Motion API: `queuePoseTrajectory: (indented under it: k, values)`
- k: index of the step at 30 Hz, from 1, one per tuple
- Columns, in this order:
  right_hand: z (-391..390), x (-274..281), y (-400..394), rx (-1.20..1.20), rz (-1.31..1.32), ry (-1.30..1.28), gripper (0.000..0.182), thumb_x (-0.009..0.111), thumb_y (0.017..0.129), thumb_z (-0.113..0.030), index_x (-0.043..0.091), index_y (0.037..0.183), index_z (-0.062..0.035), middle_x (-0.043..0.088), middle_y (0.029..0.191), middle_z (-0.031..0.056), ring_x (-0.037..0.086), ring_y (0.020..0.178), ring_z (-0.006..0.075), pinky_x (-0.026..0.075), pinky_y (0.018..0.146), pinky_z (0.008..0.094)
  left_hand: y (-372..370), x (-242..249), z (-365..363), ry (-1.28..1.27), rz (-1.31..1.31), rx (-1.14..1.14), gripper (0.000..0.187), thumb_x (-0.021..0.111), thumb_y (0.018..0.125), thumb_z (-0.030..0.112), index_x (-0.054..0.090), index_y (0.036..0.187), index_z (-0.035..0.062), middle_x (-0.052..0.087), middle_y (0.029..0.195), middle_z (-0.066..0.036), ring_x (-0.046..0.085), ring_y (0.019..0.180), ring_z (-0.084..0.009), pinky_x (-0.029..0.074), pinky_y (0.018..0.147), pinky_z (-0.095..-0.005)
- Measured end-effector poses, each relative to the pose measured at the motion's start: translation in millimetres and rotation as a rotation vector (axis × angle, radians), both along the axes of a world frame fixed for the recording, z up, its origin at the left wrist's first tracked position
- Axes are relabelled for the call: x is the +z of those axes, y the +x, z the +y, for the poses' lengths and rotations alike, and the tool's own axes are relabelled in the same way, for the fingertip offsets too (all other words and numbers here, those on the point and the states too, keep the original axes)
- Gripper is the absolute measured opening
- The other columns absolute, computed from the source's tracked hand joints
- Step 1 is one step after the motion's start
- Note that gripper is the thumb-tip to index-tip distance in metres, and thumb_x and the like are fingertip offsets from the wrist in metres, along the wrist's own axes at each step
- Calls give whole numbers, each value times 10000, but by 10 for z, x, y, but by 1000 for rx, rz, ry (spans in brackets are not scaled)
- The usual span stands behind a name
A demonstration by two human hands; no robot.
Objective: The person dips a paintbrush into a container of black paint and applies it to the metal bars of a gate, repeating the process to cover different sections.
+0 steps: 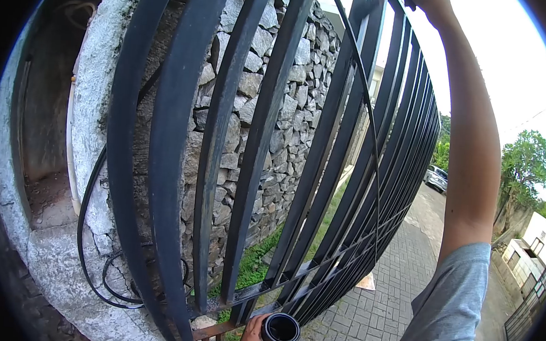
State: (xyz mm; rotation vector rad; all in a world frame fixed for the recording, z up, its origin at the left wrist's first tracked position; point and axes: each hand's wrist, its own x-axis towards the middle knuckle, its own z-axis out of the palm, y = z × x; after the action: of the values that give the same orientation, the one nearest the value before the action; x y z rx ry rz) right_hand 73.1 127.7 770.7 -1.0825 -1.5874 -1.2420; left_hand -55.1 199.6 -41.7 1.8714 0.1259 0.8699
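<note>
My left hand point(252, 339) is wrapped round a small round can point(281, 329) at the bottom of the view. The can is open at the top, with a dark, black-looking inside. My right arm reaches up along the right side, and my right hand point(430, 4) is at the top edge beside the upper part of a black metal bar gate point(262, 138). Its fingers look bent, but the frame cuts the hand off, and what they hold cannot be made out. The nearest bars look smooth and dark; some farther in have duller, worn patches.
A rough stone wall point(292, 109) stands behind the bars. A black cable point(80, 234) hangs in loops at the left by a whitish concrete post point(96, 97). Brick paving point(364, 320) lies below to the right. A parked car point(436, 178) and a tree point(526, 164) are farther off.
</note>
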Motion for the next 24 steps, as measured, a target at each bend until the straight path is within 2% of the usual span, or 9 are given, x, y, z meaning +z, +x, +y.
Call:
queuePoseTrajectory:
  k: [2,6,10,13,14,17,18,22,24]
  values:
    - [54,-50,-79,-15,-19,162,250,705,938,-154,678,773,32,669,623,118,643,474,162,521,421,295,-13,34,2,18,-4,7,1341,1022,550,484,273,1599,116,363,1567,-209,384,1447,-422,373,1145,-578]
    - [-16,-258,-365,-240,117,-192,261,691,938,-143,637,755,35,669,612,137,664,477,188,551,428,326,-81,156,-2,92,-8,56,1345,1028,538,475,278,1593,108,380,1556,-211,399,1436,-425,372,1146,-576]
    - [167,-200,-155,30,-66,212,237,679,935,-135,646,765,28,670,605,153,663,471,189,547,418,328,46,-163,13,131,-64,81,1358,1032,524,479,274,1588,106,373,1555,-214,397,1434,-428,384,1141,-577]
    - [72,-210,-174,-99,-61,49,219,671,943,-127,645,790,27,671,612,151,666,477,192,547,416,321,-198,506,-75,-73,200,40,1371,1027,533,494,252,1597,111,344,1574,-217,378,1450,-425,386,1148,-575]
    - [29,-240,-229,-121,38,-143,228,673,950,-127,640,784,27,674,624,147,669,485,197,541,412,318,-196,462,-79,-90,178,24,1375,1024,535,502,245,1600,113,334,1581,-218,369,1457,-426,385,1150,-577]
    - [121,-222,-180,-46,151,-102,244,685,953,-137,641,775,23,677,634,142,675,498,198,538,414,313,-171,364,-85,-96,177,5,1385,1017,544,526,229,1607,118,314,1595,-222,348,1474,-429,381,1154,-584]
    - [182,-180,-113,98,105,-19,252,693,953,-143,638,772,22,675,629,145,680,508,199,540,422,319,-182,403,-86,-69,226,21,1386,1015,546,532,226,1608,118,313,1597,-224,344,1477,-429,381,1154,-586]
    - [258,183,94,4,-132,378,242,688,953,-122,643,774,34,690,642,165,693,529,196,558,452,331,-143,369,-39,-39,261,25,1397,1012,549,541,216,1614,114,304,1607,-228,333,1487,-430,374,1159,-586]
    - [214,227,30,-17,36,119,230,693,950,-119,659,783,35,703,657,162,707,559,202,568,490,331,-104,264,-29,-32,208,40,1400,1012,549,540,214,1616,111,300,1610,-230,330,1490,-430,369,1163,-586]
